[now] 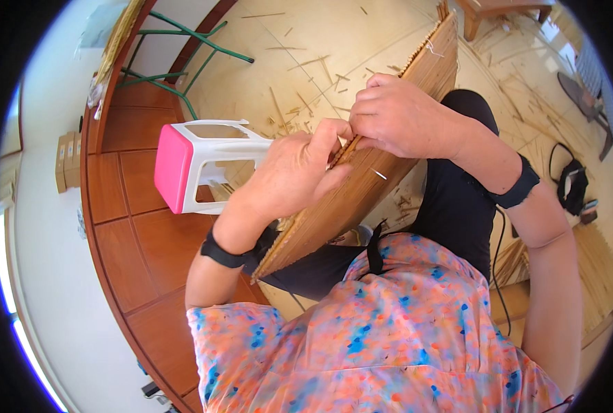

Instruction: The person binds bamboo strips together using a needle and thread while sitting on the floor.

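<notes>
A brown panel of thin, straw-like strips [348,210] stands tilted across my lap, running from the lower left up to the far right. My left hand [289,165] pinches its upper edge near the middle, thumb on the near face. Close beside it, my right hand [403,115] is closed over the same edge, with curled fingers. Whether a small thing or thread lies between the fingertips is hidden. A thin white needle-like piece [379,175] sticks out of the near face below my right hand. White thread [432,49] shows near the panel's far end.
A pink-topped white plastic stool [174,168] lies on its side at the left, against a reddish-brown wooden cabinet [148,241]. Green metal legs [203,41] stand behind it. Loose strips [279,107] litter the tiled floor. At the right are a black strapped item [569,182] and a person's foot [575,93].
</notes>
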Tool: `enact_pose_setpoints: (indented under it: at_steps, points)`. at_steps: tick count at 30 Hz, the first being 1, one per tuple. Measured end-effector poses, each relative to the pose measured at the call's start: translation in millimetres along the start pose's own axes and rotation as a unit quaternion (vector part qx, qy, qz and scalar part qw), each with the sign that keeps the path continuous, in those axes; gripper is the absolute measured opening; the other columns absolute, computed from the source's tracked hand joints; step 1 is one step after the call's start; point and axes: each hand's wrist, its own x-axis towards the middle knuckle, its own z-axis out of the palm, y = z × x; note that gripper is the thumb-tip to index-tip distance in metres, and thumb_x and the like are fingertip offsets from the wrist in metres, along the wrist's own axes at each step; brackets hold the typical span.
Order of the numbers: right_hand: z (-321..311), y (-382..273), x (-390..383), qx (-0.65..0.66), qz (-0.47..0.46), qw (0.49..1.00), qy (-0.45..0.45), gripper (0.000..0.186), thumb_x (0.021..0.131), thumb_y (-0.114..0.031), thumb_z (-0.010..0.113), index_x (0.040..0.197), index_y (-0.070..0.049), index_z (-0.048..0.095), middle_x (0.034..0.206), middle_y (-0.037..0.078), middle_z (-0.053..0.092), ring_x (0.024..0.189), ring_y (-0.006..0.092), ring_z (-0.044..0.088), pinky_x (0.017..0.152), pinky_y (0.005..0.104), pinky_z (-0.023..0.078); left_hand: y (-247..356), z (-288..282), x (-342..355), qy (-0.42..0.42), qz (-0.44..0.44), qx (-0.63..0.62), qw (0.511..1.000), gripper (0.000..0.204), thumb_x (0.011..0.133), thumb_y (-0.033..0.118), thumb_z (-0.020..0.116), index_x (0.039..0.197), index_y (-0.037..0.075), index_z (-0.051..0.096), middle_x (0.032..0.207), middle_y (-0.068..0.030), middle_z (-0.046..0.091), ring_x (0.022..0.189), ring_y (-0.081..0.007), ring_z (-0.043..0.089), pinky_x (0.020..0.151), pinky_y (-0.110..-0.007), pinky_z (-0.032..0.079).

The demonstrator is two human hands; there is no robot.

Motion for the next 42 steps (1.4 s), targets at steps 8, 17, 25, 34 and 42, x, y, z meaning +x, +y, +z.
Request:
enact_pose_setpoints:
  at_steps: [8, 17, 25, 34, 42]
  points:
    - [-22, 6, 28, -0.048, 0.005, 0.998, 0.050, 0.016, 0.083, -0.023, 0.067, 0.090, -0.010, 0.069, 0.081, 0.003, 0.067, 0.084, 0.0219, 0.062, 0.085, 0.0341, 0.043, 45, -95, -86, 0.230, -0.021, 0.212, 0.949, 0.041, 0.072, 0.006, 0.074, 0.110, 0.006, 0.061, 0.124, -0.0169, 0.055, 0.112, -0.0381, 0.054, 0.091, -0.043, 0.048]
    - [11, 5, 46, -0.118, 0.066, 0.990, 0.027, 0.019, 0.083, -0.026, 0.067, 0.092, -0.010, 0.071, 0.085, 0.004, 0.070, 0.086, 0.0212, 0.063, 0.087, 0.0357, 0.043, 6, 6, -95, 0.328, 0.007, 0.157, 0.931, 0.035, 0.074, 0.006, 0.074, 0.108, 0.003, 0.063, 0.103, -0.0146, 0.062, 0.092, -0.0317, 0.062, 0.076, -0.038, 0.053]
    - [32, 9, 52, -0.115, 0.115, 0.987, 0.008, 0.021, 0.083, -0.026, 0.067, 0.094, -0.010, 0.071, 0.088, 0.007, 0.071, 0.084, 0.0255, 0.065, 0.080, 0.0374, 0.048, -44, 52, -15, 0.446, 0.077, 0.268, 0.850, 0.032, 0.069, 0.005, 0.067, 0.101, 0.001, 0.065, 0.091, -0.0083, 0.056, 0.079, -0.0226, 0.059, 0.067, -0.033, 0.052]
    - [34, 14, 57, -0.114, 0.121, 0.986, 0.013, 0.020, 0.081, -0.024, 0.069, 0.095, -0.010, 0.070, 0.086, 0.006, 0.071, 0.083, 0.0247, 0.065, 0.076, 0.0368, 0.049, -58, 37, -6, 0.366, 0.154, 0.370, 0.840, 0.019, 0.068, 0.014, 0.060, 0.085, 0.007, 0.060, 0.085, -0.0033, 0.053, 0.069, -0.0170, 0.053, 0.060, -0.027, 0.047]
    - [41, 9, 59, -0.108, 0.095, 0.989, 0.031, 0.018, 0.079, -0.019, 0.070, 0.094, -0.009, 0.068, 0.083, 0.008, 0.068, 0.081, 0.0263, 0.063, 0.079, 0.0372, 0.047, -68, 30, -19, 0.336, 0.237, 0.398, 0.820, 0.018, 0.068, 0.018, 0.059, 0.084, 0.009, 0.060, 0.080, -0.0007, 0.049, 0.072, -0.0146, 0.052, 0.058, -0.027, 0.046]
